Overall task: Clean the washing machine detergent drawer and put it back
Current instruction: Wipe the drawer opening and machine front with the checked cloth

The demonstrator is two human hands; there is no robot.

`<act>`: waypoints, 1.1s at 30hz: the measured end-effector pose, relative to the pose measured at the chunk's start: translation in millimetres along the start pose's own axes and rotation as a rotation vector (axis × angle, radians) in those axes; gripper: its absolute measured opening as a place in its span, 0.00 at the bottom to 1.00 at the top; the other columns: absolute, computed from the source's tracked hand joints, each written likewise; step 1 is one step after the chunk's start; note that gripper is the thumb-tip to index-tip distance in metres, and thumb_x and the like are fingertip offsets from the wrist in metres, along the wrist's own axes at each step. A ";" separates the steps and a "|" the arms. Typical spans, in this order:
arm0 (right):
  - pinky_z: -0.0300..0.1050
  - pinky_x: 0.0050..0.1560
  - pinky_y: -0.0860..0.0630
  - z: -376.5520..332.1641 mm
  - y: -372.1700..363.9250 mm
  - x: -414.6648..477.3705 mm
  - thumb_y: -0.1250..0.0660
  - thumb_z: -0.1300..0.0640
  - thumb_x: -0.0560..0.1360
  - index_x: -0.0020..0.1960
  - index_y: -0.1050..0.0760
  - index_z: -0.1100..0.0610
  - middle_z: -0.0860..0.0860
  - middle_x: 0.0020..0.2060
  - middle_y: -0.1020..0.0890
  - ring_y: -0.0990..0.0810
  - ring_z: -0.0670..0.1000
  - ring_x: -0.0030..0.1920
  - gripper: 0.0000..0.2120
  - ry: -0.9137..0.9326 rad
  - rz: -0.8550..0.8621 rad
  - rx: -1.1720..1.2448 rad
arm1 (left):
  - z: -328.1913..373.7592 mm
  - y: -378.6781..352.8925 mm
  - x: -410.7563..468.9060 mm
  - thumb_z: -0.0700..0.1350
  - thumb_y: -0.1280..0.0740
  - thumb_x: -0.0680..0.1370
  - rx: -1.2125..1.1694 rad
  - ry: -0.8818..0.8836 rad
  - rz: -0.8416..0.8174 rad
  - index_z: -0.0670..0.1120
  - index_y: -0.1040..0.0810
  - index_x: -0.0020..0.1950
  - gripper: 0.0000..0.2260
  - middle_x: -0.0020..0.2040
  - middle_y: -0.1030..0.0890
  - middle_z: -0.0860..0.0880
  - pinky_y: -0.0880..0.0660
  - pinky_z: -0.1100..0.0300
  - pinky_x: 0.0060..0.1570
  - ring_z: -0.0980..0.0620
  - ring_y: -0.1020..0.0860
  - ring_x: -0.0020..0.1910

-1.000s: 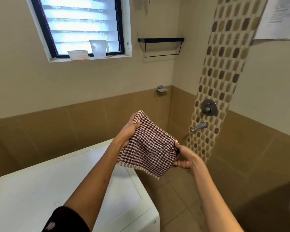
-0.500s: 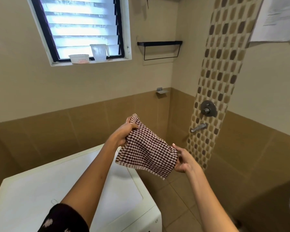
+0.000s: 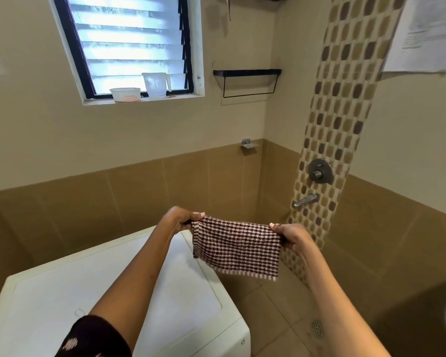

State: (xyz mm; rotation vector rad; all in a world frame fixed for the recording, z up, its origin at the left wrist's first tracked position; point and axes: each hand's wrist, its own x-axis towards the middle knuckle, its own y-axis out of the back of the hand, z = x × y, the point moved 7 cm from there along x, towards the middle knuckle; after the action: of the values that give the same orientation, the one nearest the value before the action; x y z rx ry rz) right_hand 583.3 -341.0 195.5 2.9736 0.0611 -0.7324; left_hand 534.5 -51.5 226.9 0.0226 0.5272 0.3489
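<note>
Head view: the left hand (image 3: 183,219) and the right hand (image 3: 291,235) each pinch a top corner of a checked cloth (image 3: 238,247). Its upper edge is drawn taut from left to right between them and the rest hangs free below. The white washing machine (image 3: 113,292) lies below and to the left of the hands. The left hand is over its far right corner and so is the nearer one, while the right hand and most of the cloth hang out over the tiled floor (image 3: 281,318). The detergent drawer itself does not show. Only a sliver of the machine's front is in frame at the bottom, so I judge the hands must come down and toward the person to reach it
</note>
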 end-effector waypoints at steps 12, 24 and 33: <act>0.39 0.53 0.25 -44.6 3.1 -13.3 0.34 0.60 0.75 0.56 0.23 0.62 0.53 0.53 0.20 0.22 0.48 0.52 0.11 0.476 0.191 0.155 | 12.1 20.3 2.2 0.42 0.30 0.74 -0.191 -0.261 0.136 0.35 0.22 0.58 0.15 0.51 0.19 0.40 0.26 0.55 0.52 0.46 0.23 0.52; 0.26 0.43 0.32 -91.4 -27.2 -109.6 0.51 0.43 0.78 0.52 0.40 0.57 0.44 0.39 0.32 0.29 0.33 0.38 0.17 1.109 0.492 0.370 | 86.6 11.2 -109.1 0.48 0.47 0.82 -0.239 -1.101 0.632 0.43 0.35 0.57 0.10 0.40 0.28 0.56 0.32 0.73 0.35 0.66 0.26 0.36; 0.38 0.56 0.26 -153.8 -86.9 -117.2 0.48 0.60 0.82 0.63 0.37 0.61 0.57 0.51 0.26 0.26 0.47 0.46 0.11 0.986 0.025 0.458 | 131.4 -90.7 -114.4 0.43 0.52 0.83 -0.224 -0.953 -0.064 0.45 0.31 0.53 0.11 0.40 0.28 0.51 0.27 0.64 0.37 0.61 0.26 0.33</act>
State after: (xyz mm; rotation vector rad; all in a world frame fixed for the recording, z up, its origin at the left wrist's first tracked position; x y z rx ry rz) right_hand 545.7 -243.6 380.0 3.3979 -0.1008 0.8822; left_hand 536.5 -166.0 386.6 -0.0440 -0.4547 0.2936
